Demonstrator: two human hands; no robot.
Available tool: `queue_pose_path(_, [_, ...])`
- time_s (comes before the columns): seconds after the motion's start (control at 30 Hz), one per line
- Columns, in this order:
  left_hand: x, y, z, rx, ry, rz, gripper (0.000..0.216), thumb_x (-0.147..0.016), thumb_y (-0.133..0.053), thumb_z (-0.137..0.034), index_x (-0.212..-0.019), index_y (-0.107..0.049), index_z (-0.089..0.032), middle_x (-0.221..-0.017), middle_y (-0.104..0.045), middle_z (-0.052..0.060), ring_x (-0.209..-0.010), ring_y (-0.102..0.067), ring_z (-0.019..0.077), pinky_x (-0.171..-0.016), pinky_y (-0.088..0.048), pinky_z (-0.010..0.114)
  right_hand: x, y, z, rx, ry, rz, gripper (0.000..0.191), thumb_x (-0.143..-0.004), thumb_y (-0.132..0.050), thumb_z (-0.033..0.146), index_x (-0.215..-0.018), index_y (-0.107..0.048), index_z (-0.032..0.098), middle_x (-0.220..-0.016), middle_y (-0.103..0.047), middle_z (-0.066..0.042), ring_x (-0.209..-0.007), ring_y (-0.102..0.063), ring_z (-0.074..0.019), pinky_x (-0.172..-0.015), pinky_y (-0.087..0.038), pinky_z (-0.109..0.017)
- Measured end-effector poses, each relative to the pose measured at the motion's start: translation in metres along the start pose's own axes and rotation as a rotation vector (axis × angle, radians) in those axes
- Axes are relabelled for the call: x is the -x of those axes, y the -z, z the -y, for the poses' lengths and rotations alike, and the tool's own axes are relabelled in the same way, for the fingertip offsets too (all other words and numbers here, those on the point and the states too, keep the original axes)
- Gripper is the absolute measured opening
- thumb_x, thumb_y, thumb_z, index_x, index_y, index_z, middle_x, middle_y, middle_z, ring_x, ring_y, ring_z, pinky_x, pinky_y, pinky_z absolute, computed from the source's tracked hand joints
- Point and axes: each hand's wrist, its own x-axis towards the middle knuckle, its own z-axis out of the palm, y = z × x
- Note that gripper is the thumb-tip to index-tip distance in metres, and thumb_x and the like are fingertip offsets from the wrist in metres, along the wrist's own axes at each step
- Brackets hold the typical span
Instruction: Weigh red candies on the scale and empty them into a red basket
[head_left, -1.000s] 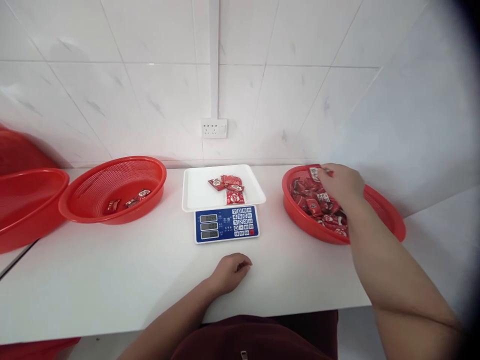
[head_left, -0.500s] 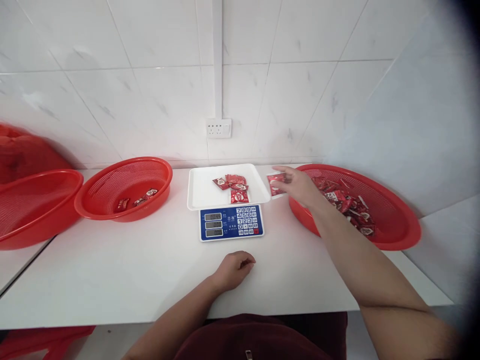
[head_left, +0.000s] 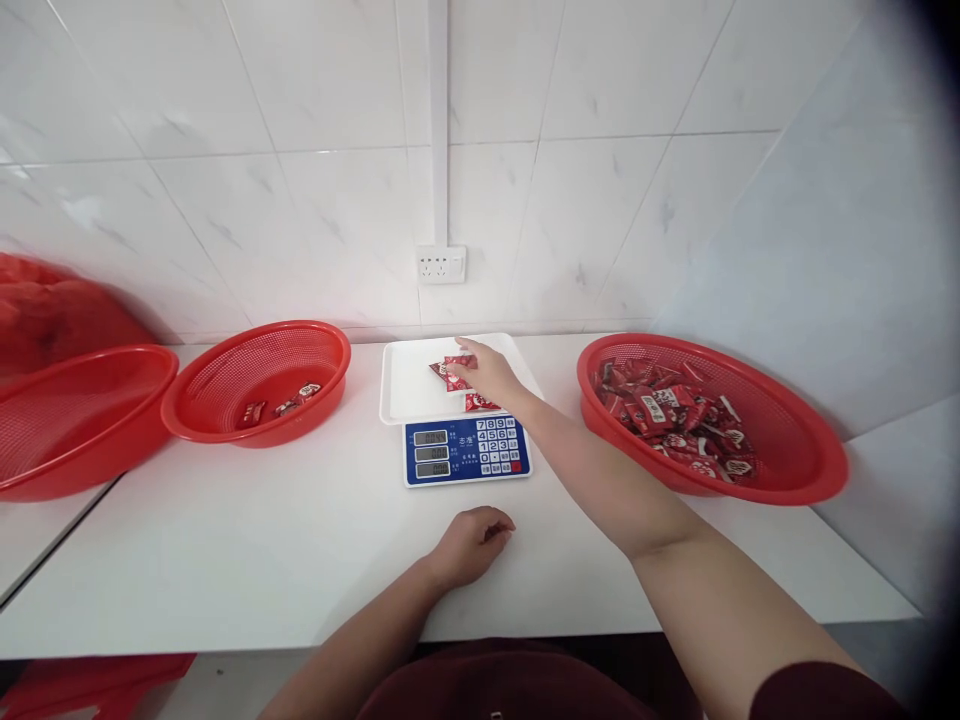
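Note:
My right hand (head_left: 489,373) reaches over the white tray (head_left: 409,385) of the blue-faced scale (head_left: 466,450), lying on the small heap of red candy packets (head_left: 448,371) there; its fingers are curled over them and I cannot see what they hold. My left hand (head_left: 471,545) rests on the white table near the front edge, fingers loosely curled with nothing in them. A large red basket (head_left: 787,470) at the right holds several red packets (head_left: 671,415).
A red mesh basket (head_left: 259,385) left of the scale holds a few packets (head_left: 279,407). Another red basket (head_left: 71,420) sits at the far left on a neighbouring surface. A wall socket (head_left: 441,265) is on the tiled wall behind the scale.
My right hand left the right basket carrying a red packet, moved leftward, and now lies over the packets on the scale tray. My left hand has stayed put.

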Motion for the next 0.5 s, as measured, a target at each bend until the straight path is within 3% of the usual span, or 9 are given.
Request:
queue_pose_path(0.1, [0.001, 0.000, -0.001, -0.001, -0.004, 0.002, 0.022, -0.081, -0.045, -0.021, -0.092, -0.063, -0.019, -0.090, -0.065, 0.003, -0.078, -0.058, 0.0142, -0.072, -0.046, 0.024, 0.000, 0.003, -0.006, 0.175, 0.044, -0.022, 0.049, -0.080, -0.053, 0.035, -0.124, -0.049, 0.016, -0.129, -0.048, -0.012, -0.122, -0.039, -0.0241, -0.100, -0.033, -0.039])
queue_pose_path(0.23, [0.001, 0.001, -0.001, -0.014, -0.006, 0.007, 0.021, -0.081, -0.045, -0.021, -0.093, -0.063, -0.020, -0.090, -0.066, 0.002, -0.078, -0.058, 0.0144, -0.072, -0.046, 0.025, 0.012, 0.020, -0.020, 0.226, 0.062, -0.054, 0.036, -0.081, -0.052, 0.025, -0.115, -0.057, 0.016, -0.120, -0.056, -0.010, -0.113, -0.047, -0.0213, -0.098, -0.036, -0.037])
queue_pose_path(0.37, [0.000, 0.001, -0.002, -0.026, -0.009, 0.008, 0.021, -0.081, -0.046, -0.021, -0.093, -0.063, -0.020, -0.089, -0.065, 0.002, -0.077, -0.058, 0.0144, -0.072, -0.046, 0.025, 0.043, 0.048, -0.030, 0.240, 0.065, -0.098, 0.029, -0.081, -0.050, 0.024, -0.108, -0.060, 0.018, -0.112, -0.061, -0.008, -0.108, -0.052, -0.0213, -0.096, -0.039, -0.038])
queue_pose_path(0.5, [-0.001, 0.001, -0.002, -0.020, -0.008, 0.009, 0.020, -0.081, -0.045, -0.020, -0.092, -0.062, -0.020, -0.088, -0.064, 0.002, -0.075, -0.057, 0.0140, -0.070, -0.046, 0.025, 0.088, 0.068, -0.033, 0.212, 0.010, -0.052, 0.026, -0.083, -0.048, 0.026, -0.105, -0.061, 0.022, -0.107, -0.064, -0.006, -0.102, -0.056, -0.0204, -0.090, -0.043, -0.037])
